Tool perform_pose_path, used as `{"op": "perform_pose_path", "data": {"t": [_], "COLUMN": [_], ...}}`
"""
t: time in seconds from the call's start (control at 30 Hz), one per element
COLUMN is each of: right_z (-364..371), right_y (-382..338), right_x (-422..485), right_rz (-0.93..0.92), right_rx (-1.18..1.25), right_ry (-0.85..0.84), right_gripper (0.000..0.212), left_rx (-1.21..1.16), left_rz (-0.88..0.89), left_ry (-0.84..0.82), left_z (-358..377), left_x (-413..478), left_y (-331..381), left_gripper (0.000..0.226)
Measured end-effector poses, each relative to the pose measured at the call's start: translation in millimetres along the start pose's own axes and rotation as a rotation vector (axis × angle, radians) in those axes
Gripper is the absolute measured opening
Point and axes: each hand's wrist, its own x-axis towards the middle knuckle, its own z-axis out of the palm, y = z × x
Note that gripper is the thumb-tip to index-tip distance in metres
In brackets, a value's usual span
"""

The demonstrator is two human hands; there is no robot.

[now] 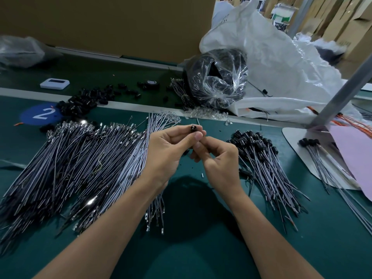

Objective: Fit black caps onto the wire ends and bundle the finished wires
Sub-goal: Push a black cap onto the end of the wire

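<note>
My left hand [169, 152] pinches a small black cap [193, 127] between thumb and fingertips above the green table. My right hand [218, 158] meets it from the right, fingers curled; a thin wire [198, 121] pokes up behind the cap, and what the right fingers hold is hidden. A big heap of uncapped grey wires [80, 164] fans out to the left. Wires with black caps fitted [261, 158] lie in a pile to the right. Loose black caps [84, 101] are scattered at the back left.
A clear bag of black parts [217, 77] and a large white sack [281, 63] stand at the back right. A grey metal post [342, 91] rises from a white base [298, 141] carrying a few capped wires. A white device [54, 83] lies far left.
</note>
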Motion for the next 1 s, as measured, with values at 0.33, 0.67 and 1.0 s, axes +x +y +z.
{"op": "perform_pose_path", "data": {"t": [0.33,0.67,1.0], "right_z": [4,2,1], "right_y": [-3,-9,-10], "right_x": [-2,2,2], "right_rz": [0.025,0.145,0.159], "right_rx": [0.097,0.236,0.215], "right_ry": [0.027,-0.027,-0.018], "right_gripper": [0.019,0.013,0.013], "left_rx": [-0.038,-0.074,-0.088], "left_rz": [-0.018,-0.042,-0.068], "left_ry": [0.025,0.049,0.071], "left_z": [4,-4,-7], "left_x": [-2,0,4], "left_y": [-8,-3,1], "left_gripper": [0.02,0.023,0.014]}}
